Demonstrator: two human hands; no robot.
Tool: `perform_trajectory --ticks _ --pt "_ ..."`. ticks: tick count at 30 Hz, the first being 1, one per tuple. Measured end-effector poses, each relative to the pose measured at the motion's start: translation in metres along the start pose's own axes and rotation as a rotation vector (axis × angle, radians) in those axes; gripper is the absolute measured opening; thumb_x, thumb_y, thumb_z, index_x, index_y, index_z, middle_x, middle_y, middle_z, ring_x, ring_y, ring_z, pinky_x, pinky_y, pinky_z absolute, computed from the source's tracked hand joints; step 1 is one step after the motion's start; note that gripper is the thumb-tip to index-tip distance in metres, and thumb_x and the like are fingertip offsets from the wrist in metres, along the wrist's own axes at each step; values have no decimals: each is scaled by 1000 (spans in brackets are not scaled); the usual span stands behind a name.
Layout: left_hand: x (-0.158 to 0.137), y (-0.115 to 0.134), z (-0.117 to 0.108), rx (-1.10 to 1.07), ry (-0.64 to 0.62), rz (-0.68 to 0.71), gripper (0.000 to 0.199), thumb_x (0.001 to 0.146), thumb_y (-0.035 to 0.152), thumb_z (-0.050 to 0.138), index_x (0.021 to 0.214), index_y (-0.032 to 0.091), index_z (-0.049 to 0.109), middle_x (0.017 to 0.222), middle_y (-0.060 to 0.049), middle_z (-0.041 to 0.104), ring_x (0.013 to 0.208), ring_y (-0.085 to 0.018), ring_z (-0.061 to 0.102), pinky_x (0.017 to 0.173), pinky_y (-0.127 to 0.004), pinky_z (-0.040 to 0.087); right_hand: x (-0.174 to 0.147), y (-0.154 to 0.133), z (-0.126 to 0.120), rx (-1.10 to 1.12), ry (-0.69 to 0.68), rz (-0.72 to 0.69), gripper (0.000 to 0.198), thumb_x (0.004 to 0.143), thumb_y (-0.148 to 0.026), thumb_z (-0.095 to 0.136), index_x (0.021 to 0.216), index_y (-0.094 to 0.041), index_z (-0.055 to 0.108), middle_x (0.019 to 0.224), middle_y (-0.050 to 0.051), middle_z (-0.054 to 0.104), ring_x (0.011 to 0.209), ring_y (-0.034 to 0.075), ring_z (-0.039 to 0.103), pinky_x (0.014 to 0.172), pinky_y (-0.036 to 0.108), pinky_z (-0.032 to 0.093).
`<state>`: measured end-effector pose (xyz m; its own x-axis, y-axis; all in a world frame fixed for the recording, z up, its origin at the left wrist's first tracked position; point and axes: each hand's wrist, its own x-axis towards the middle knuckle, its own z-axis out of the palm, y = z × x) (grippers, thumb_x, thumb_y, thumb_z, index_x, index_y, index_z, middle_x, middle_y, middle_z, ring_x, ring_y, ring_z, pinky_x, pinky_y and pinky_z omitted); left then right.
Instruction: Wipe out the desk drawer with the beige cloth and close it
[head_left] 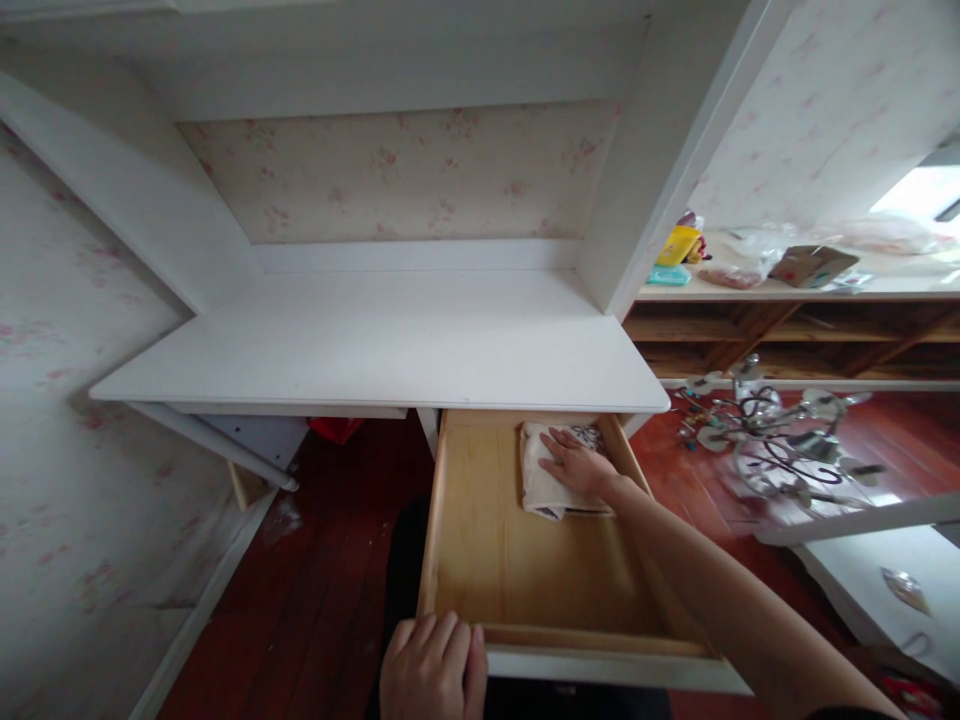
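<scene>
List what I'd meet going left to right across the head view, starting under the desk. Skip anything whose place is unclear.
Red item → left hand → cloth → chandelier.

- A room in a home, with pale, pink-flowered wallpaper [337, 180].
- Glossy reddish-brown wooden floorboards [322, 580].
- A white desk [420, 340] with an upper frame [660, 170] and pulled-out drawer [480, 530].
- A branched chandelier [814, 445] resting near low wooden shelves [750, 337].
</scene>
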<state>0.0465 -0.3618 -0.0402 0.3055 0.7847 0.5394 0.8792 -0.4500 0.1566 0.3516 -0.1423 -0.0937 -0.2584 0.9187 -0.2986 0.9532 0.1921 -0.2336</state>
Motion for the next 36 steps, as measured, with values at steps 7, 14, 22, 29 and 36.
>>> perform_trajectory --ticks 7,14,22,29,36 --pt "-1 3 -4 -23 -17 -15 23 87 15 53 65 21 51 59 1 52 59 -15 50 62 -35 30 -50 1 7 44 -129 -125 80 87 -60 56 152 -17 37 160 15 22 146 31 24 117 41 23" --pt "3 4 -4 -37 6 -36 24 88 15 53 65 21 50 59 1 53 58 -14 50 62 -35 30 -120 -14 38 66 -173 -109 95 75 -58 71 154 -25 31 162 10 16 146 33 21 115 46 29" --pt "3 4 -1 -31 9 -38 23 87 15 54 65 21 50 60 1 54 59 -15 49 63 -35 29 -111 -47 29 14 -208 -82 98 71 -53 77 154 -25 32 163 12 13 145 39 20 110 52 37" --pt "1 5 0 -4 19 -42 25 87 14 53 64 21 49 58 1 53 58 -15 49 62 -36 28 -79 -154 50 -144 -85 -215 100 75 -75 63 155 -24 30 160 20 18 143 47 19 99 65 41" --pt "-1 2 6 0 84 -35 24 85 13 55 64 21 49 56 2 51 56 -15 47 61 -36 27 -37 -198 70 -156 -94 -140 96 78 -67 64 156 -26 24 161 19 6 144 50 7 89 79 35"
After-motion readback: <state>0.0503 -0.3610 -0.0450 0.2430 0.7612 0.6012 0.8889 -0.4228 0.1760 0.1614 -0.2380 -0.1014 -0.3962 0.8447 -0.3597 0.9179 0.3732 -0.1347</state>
